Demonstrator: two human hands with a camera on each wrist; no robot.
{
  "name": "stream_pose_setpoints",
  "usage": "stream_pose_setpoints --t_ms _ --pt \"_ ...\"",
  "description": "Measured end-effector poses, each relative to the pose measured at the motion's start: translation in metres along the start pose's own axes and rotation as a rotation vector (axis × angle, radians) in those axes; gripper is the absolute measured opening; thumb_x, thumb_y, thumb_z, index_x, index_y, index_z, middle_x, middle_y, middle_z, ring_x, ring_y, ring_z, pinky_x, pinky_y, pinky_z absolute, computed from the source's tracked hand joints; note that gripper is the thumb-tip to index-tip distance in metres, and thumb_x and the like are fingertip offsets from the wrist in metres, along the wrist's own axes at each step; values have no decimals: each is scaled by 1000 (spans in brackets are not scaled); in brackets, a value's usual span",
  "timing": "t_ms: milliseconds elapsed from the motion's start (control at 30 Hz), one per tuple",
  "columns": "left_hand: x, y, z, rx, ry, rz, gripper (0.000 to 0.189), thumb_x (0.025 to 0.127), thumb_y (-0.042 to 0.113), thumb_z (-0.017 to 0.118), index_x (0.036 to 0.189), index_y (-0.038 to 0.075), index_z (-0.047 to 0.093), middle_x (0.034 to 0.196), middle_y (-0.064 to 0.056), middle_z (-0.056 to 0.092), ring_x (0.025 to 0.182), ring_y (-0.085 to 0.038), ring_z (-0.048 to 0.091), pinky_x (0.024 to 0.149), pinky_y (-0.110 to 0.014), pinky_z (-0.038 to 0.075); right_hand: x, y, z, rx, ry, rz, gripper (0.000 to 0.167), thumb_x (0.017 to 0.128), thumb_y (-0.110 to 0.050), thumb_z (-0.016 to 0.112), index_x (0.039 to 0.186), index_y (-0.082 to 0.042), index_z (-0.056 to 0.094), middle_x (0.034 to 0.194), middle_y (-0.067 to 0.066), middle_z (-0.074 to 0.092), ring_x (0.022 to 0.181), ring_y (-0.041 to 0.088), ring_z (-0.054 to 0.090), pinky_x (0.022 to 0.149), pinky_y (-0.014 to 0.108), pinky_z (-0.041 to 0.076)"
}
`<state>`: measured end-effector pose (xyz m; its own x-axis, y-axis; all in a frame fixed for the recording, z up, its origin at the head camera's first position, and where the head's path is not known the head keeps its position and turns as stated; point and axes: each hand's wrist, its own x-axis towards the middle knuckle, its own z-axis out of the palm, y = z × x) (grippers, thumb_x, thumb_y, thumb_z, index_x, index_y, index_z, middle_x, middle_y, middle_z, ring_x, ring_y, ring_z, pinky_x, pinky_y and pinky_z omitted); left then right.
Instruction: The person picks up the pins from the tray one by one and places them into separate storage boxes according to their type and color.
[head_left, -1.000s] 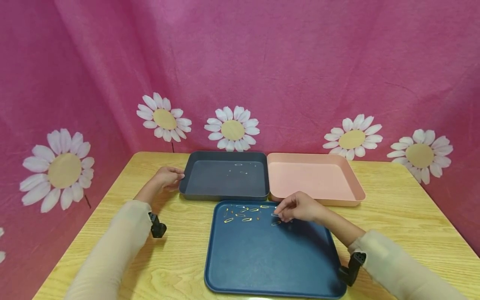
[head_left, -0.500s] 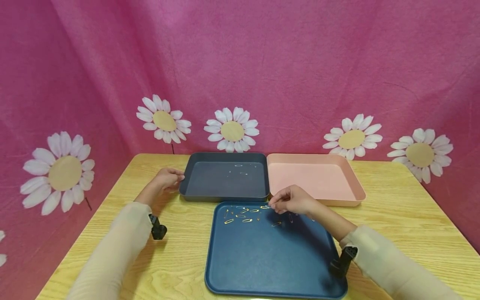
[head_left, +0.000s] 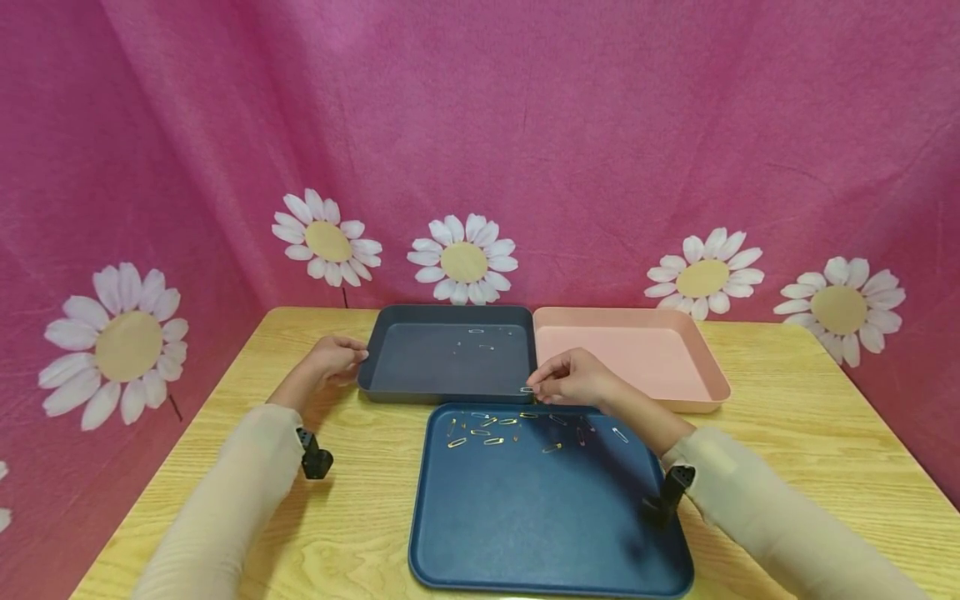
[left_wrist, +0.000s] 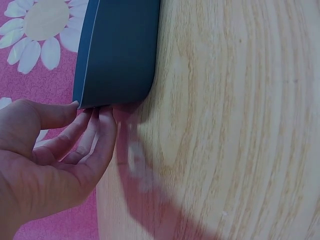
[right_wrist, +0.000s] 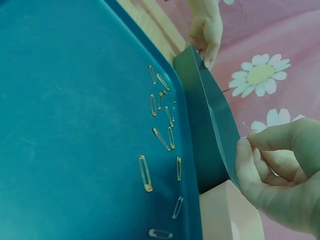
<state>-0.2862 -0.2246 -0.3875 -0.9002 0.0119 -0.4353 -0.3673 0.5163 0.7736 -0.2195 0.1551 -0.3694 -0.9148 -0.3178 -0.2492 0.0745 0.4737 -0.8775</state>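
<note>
My right hand (head_left: 534, 387) pinches a small silver safety pin (head_left: 528, 389) between thumb and fingertips, just above the near right corner of the dark grey tray (head_left: 435, 367). The right wrist view shows the pin (right_wrist: 244, 129) upright over that tray's wall (right_wrist: 210, 125). Several gold and silver safety pins (head_left: 487, 429) lie along the far edge of the flat blue tray (head_left: 540, 517). A few pins (head_left: 477, 331) lie inside the grey tray. My left hand (head_left: 341, 354) rests against the grey tray's left side, fingers (left_wrist: 102, 132) straight against its corner (left_wrist: 120, 50).
A pink tray (head_left: 637, 358) holding nothing stands right of the grey one, touching it. All three trays sit on a wooden table (head_left: 787, 433). A pink cloth with daisies (head_left: 463, 260) hangs behind and to the sides.
My right hand has lifted off the blue tray with a pin and moved back and left to the grey tray's near right corner. The left hand has stayed put.
</note>
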Motion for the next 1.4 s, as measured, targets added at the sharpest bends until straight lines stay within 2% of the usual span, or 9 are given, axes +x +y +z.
stream_pose_setpoints --t_ms 267,400,533,633,733,800,1000,1267,1400 --pt "1 -3 0 -13 6 -3 41 100 15 48 137 -2 47 118 -10 58 84 -9 55 77 -24 52 19 -15 0 -23 7 -12 22 86 1 66 106 10 69 99 25 71 72 11 68 77 29 59" --pt "2 -4 -1 -19 6 -12 41 100 16 47 138 0 47 124 -12 57 79 -7 55 72 -21 51 32 -20 -3 -37 18 7 23 87 0 64 108 10 68 103 24 71 73 10 67 80 31 58" --pt "0 -2 -4 -25 0 -5 40 99 16 49 136 0 50 116 -9 59 77 -8 55 68 -21 50 45 -25 -6 -26 21 42 26 88 0 64 111 10 67 110 24 70 76 11 67 87 36 57" --pt "-1 0 -5 -28 -7 1 40 99 16 50 135 -1 50 112 -9 59 84 -10 56 72 -23 51 55 -28 -8 -33 20 47 28 88 0 63 113 11 65 112 25 69 74 9 66 87 35 56" --pt "1 0 -5 -32 2 -4 40 99 16 50 135 0 50 117 -11 60 89 -12 56 76 -24 52 65 -31 -11 -55 38 57 27 88 1 63 113 11 66 115 27 67 72 7 66 84 32 57" --pt "2 0 -4 -28 9 -13 41 100 16 49 137 1 48 124 -13 57 91 -12 55 79 -24 51 71 -33 -14 -61 54 70 27 88 1 63 113 10 66 115 27 66 72 8 67 86 34 57" --pt "3 -1 -4 -27 6 -13 42 101 15 47 140 0 45 127 -13 55 81 -7 55 76 -22 51 85 -41 -18 -36 92 109 29 87 3 61 115 12 64 110 26 69 69 7 66 95 43 51" --pt "5 -3 -3 -11 -2 -2 42 101 15 46 139 0 46 131 -15 54 84 -8 56 79 -24 52 99 -47 -23 -184 114 150 28 83 4 66 111 8 68 112 22 69 70 7 66 87 36 56" --pt "4 -2 -2 -10 0 -8 41 101 16 46 139 1 47 129 -14 55 86 -9 55 80 -24 51 105 -48 -23 -211 127 158 26 84 3 66 110 8 69 109 21 70 67 7 66 85 34 57"
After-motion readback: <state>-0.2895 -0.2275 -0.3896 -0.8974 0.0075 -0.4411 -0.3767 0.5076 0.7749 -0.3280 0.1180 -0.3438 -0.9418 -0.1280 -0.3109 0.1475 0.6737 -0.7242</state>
